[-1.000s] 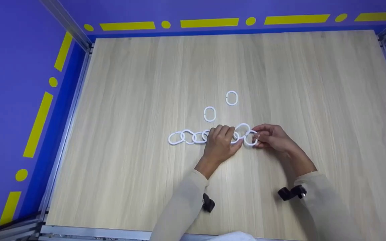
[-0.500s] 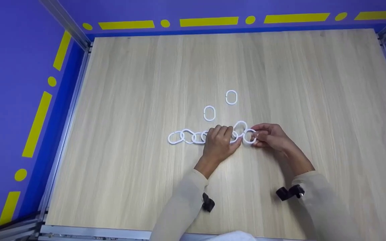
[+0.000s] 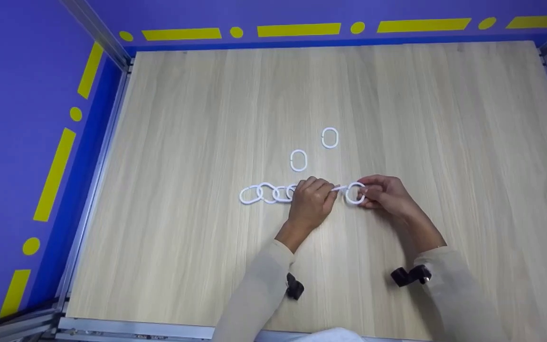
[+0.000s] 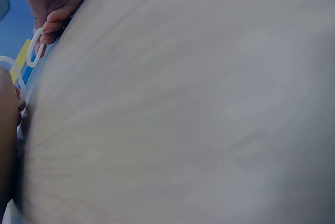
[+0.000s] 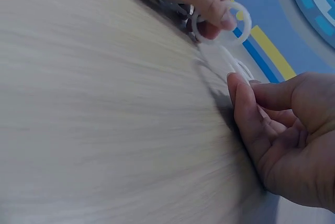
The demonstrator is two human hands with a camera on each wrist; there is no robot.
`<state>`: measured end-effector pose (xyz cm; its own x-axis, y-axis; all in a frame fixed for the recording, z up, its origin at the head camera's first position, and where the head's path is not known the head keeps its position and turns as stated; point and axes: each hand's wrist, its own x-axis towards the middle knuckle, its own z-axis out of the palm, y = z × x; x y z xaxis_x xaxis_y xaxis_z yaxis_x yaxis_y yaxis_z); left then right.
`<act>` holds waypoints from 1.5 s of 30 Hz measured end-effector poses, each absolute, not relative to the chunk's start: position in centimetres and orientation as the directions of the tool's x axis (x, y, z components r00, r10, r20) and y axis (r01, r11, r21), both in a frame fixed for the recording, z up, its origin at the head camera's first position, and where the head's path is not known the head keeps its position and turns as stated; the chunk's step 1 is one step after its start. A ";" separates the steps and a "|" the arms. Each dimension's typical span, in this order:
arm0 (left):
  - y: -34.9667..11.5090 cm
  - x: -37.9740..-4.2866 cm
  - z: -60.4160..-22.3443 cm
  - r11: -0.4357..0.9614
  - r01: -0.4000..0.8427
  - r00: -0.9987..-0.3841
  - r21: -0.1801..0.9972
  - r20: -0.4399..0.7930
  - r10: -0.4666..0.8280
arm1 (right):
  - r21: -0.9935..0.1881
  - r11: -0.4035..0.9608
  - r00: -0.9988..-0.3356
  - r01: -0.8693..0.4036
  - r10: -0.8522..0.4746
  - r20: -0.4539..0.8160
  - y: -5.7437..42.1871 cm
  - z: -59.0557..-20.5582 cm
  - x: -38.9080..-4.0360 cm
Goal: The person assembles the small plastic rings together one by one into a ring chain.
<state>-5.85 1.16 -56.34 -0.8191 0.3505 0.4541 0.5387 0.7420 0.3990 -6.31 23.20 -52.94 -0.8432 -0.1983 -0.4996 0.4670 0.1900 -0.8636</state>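
Note:
A chain of white plastic rings (image 3: 250,195) lies across the table, its middle part hidden under my left hand (image 3: 309,202). The left thumb and fingers pinch a white ring (image 5: 246,30) at the chain's right end, seen almost edge-on in the head view. Just right of it, my right hand (image 3: 387,195) pinches another white ring (image 3: 349,195) between thumb and fingertips. In the right wrist view this right-hand ring (image 5: 236,63) is close to the left-hand one; whether they interlock I cannot tell. The left wrist view shows mostly pale sleeve, with the right hand (image 4: 57,4) at its upper left.
Two loose white oval rings, a nearer one (image 3: 298,160) and a farther one (image 3: 330,137), lie beyond the hands, each with a small gap in its side. The wooden table (image 3: 183,118) is bordered by blue walls (image 3: 12,118) with yellow marks.
The ring at the left fingers has turned from lying face-up to edge-on, and the left thumb has drawn in around it. The right hand and its ring have barely moved.

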 end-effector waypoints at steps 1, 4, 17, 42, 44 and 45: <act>1.2 -5.9 -56.3 0.736 0.530 -0.829 0.422 0.441 0.345 | -0.866 0.189 -0.845 0.463 -0.199 -0.496 23.2 -53.0 -6.3; 1.1 -5.9 -56.2 0.717 0.516 -0.845 0.468 0.414 0.338 | -0.870 0.186 -0.850 0.456 -0.199 -0.488 23.2 -53.0 -6.1; 1.0 -5.6 -56.5 0.834 0.499 -0.800 0.234 0.493 0.341 | -0.884 0.147 -0.860 0.444 -0.209 -0.466 23.1 -53.2 -6.2; 0.4 -5.9 -55.2 0.848 0.247 -0.969 0.468 0.136 0.207 | -0.892 0.085 -0.868 0.443 -0.208 -0.451 23.6 -53.3 -6.2; 0.4 -6.0 -55.1 0.830 0.253 -0.967 0.497 0.133 0.216 | -0.891 0.079 -0.867 0.447 -0.208 -0.453 23.6 -53.3 -6.2; 0.4 -6.0 -55.1 0.822 0.259 -0.966 0.507 0.134 0.221 | -0.891 0.076 -0.867 0.447 -0.208 -0.453 23.6 -53.3 -6.2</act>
